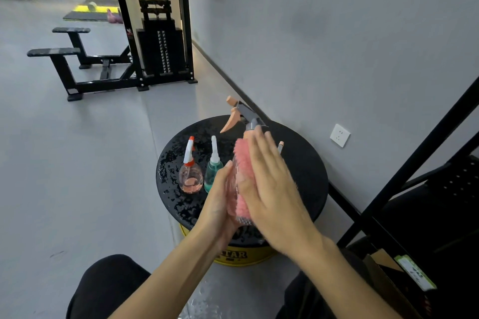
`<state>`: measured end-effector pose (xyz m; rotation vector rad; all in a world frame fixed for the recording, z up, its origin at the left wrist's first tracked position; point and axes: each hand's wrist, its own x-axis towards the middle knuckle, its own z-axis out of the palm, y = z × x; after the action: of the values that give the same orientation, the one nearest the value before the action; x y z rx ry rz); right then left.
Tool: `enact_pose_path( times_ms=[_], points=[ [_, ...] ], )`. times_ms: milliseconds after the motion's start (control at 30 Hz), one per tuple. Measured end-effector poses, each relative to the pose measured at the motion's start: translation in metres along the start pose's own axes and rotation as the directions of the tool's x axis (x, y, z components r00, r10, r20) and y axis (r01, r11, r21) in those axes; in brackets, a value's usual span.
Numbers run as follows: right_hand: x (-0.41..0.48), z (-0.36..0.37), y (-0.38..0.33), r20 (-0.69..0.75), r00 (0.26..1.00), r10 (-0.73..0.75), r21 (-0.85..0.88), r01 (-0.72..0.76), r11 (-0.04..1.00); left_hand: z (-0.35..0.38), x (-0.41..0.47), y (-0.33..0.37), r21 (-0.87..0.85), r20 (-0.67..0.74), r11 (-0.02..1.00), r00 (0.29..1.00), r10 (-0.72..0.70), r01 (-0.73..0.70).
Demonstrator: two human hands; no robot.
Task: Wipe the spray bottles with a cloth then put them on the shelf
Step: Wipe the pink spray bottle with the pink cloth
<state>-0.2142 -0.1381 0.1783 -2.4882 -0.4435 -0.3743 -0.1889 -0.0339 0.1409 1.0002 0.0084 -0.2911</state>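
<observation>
A clear spray bottle with a grey and peach trigger head (242,115) is held tilted above the round black stool top (303,163). My left hand (220,204) grips its body from the left. My right hand (269,184) lies flat over a fluffy pink cloth (242,160) and presses it against the bottle's right side. On the wet stool top stand a small round bottle with pink liquid and an orange-white sprayer (190,176) and a teal bottle with a white sprayer (213,166). Behind my right hand a peach tip (280,146) of another object shows.
A black metal shelf frame (414,163) stands at the right, with a cardboard box (394,282) at its foot. The stool has a yellow base (233,256). A grey wall with a socket (340,135) is behind. A black weight machine (160,44) stands at the back left. My knees are below.
</observation>
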Motion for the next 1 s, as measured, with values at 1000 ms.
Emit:
enact_pose_path(
  times_ms=[1000],
  points=[
    [0.006,-0.009,-0.003,0.05,0.99,0.132,0.088,-0.136,0.987,0.0,-0.003,-0.007,0.0,-0.021,0.997,0.997,-0.072,0.072]
  ],
)
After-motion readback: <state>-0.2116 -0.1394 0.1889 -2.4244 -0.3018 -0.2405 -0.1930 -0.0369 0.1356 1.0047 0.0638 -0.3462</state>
